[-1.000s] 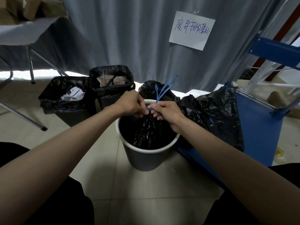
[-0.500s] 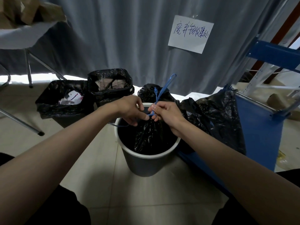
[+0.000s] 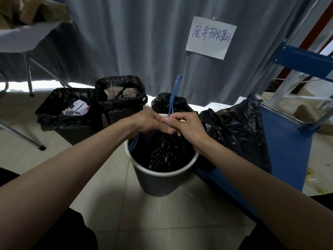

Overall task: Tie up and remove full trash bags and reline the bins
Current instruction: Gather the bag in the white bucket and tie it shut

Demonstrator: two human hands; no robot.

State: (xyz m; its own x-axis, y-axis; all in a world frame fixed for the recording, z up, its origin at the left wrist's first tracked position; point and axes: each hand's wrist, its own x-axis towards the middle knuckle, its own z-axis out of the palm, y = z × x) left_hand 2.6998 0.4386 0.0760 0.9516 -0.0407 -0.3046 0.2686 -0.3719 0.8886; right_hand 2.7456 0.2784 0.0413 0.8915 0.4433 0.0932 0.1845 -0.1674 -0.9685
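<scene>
left hand [image 3: 147, 121]: frame centre, we have it clenched round the gathered neck of the black bag [image 3: 166, 152]; one blue drawstring [image 3: 134, 144] loop hangs below it, over the rim.
right hand [image 3: 185, 126]: touching the left, we pinch the other blue string [image 3: 173, 98] with thumb and curled fingers; it runs up and slightly right.
black bag: inside the round bin [image 3: 158, 179], lower centre, bunched at the top.
other bins: two lined ones, square bin [image 3: 124, 105] centre-left, wide bin [image 3: 59, 116] to its left with paper scraps in it.
tied bags: one [image 3: 169, 103] behind our hands, a bigger one [image 3: 241, 134] at right against the blue rack [image 3: 286, 145].
backdrop: grey curtain [image 3: 144, 42], handwritten paper sign [image 3: 210, 37] upper right.
</scene>
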